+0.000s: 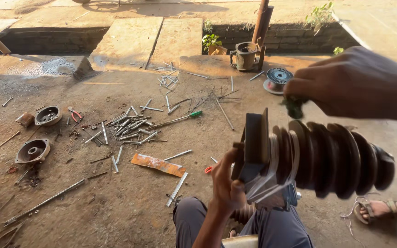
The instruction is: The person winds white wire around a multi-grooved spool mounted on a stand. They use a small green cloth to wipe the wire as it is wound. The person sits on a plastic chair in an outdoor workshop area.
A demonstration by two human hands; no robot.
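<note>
Ribbed dark insulator (331, 158) sits at 4 o'clock above the person's knees, and its far end is blurry. Left hand (228, 183) grips its square end, fingers closed round it. Right hand (352, 82) at 2 o'clock pinches one small dark thing (294, 108), too blurry to name. Two round metal covers (48, 115) lie at 9 o'clock. Metal bolts (132, 125) lie scattered, too many to count.

Single view, head-worn camera. Scene seen from seated height, angled down and forward over knees (253, 225) onto dirt ground (116, 193). Hands and ribbed part (336, 158) caught very near, filling lower right. Scattered rods (129, 124) seen at middle distance; brick wall (290, 36) and stone slabs (148, 39) farthest, at top edge.
</note>
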